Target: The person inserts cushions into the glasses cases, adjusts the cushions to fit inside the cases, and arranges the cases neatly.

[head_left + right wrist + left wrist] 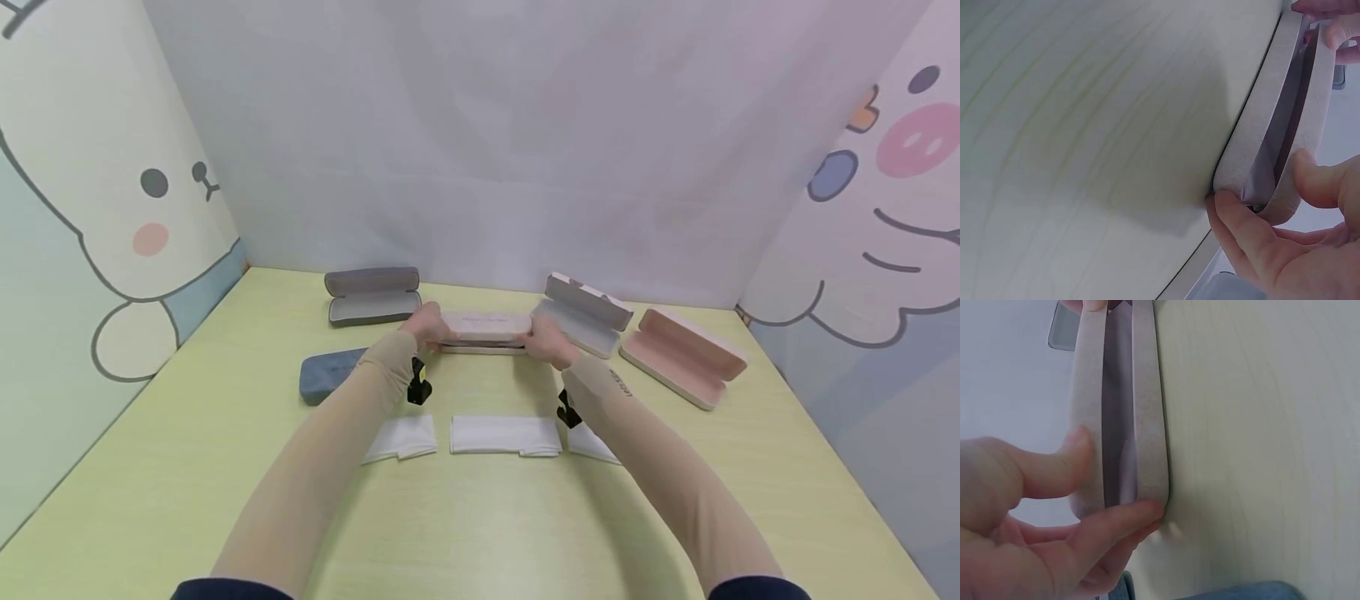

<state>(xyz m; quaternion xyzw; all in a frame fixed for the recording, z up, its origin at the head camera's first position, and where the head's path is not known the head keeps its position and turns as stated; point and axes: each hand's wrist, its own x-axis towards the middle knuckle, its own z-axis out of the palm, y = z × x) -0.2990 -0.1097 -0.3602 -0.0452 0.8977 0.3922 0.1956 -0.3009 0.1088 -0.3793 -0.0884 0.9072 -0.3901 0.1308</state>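
I'm watching a long, pale pinkish case point(486, 330) lying crosswise toward the back of the tabletop point(495, 517), its lid point(486, 321) standing ajar, a narrow gap showing along the front.

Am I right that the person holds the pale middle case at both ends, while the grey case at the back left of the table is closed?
Not quite: the head view shows the grey case at the back left of the table open, its lid raised. The left grip and right grip do hold the pale middle case at both ends.
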